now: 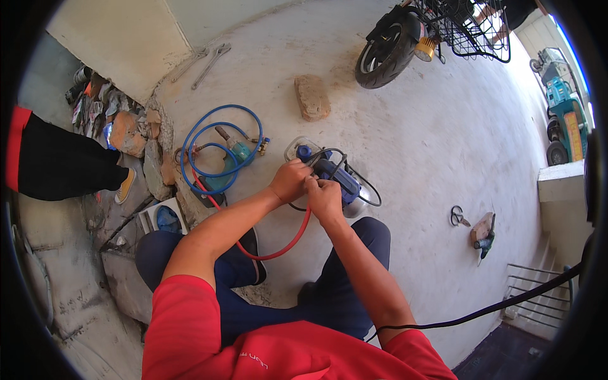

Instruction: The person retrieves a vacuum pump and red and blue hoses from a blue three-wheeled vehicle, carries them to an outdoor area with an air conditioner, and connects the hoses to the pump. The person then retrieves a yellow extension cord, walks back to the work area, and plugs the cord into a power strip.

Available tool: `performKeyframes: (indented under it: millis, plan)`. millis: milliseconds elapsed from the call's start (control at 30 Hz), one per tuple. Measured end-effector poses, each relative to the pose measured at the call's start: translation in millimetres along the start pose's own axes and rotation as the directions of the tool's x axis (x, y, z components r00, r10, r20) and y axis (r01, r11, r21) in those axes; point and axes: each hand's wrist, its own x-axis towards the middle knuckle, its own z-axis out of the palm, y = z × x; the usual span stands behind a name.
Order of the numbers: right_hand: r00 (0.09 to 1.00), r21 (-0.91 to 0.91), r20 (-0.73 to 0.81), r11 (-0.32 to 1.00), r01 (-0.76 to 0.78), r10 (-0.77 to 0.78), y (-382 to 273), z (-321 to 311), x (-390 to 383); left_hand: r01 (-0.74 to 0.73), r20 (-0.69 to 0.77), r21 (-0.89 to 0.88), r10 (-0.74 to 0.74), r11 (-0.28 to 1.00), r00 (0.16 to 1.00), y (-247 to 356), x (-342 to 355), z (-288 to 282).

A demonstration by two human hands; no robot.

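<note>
A small blue and silver pump-like machine (342,180) stands on the floor in front of my knees, a black cord looped over it. My two hands meet at its near left side. My right hand (324,197) is closed around the end of a red hose (288,248), which curves down and back to the left. Touching it, my left hand (291,182) is closed too, its fingertips pinched by the machine; what lies in them is hidden. To the left is a coiled blue hose (218,107) with brass fittings, lying over a teal power tool (239,151).
A brick (311,98) and wrenches (212,65) lie farther off. Rubble (130,136) lines the left wall, near another person's leg (69,158). A scooter wheel (387,54) stands at the back. On the right are another hand tool (484,244) and a metal railing (538,294).
</note>
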Motion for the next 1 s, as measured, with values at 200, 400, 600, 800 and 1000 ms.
performKeyframes:
  millis: [200,400,600,800,1000]
  plan:
    - [1.0,0.246,-0.018,0.969,0.005,-0.001,5.2,17.2,-10.7,-0.106,0.033,-0.099,0.109,0.99,0.993,-8.5,4.7,-28.5]
    - [0.994,0.213,-0.043,0.971,0.112,-0.105,10.1,19.5,-1.9,-0.056,0.195,0.005,0.054,0.998,0.979,-6.7,15.4,-74.7]
    - [0.966,-0.13,-0.214,0.984,0.12,-0.146,25.5,-33.1,32.3,0.016,0.376,0.093,-0.05,0.996,0.925,12.4,23.0,-132.0]
    - [0.993,-0.382,0.035,0.917,0.117,-0.112,63.2,-67.0,125.9,0.56,0.307,-0.148,-0.5,0.815,0.809,46.0,29.3,-176.1]
    - [0.917,-0.401,0.348,0.853,0.334,-0.196,67.8,-63.6,161.5,0.706,0.275,-0.193,-0.653,0.681,0.705,69.0,41.7,-184.3]
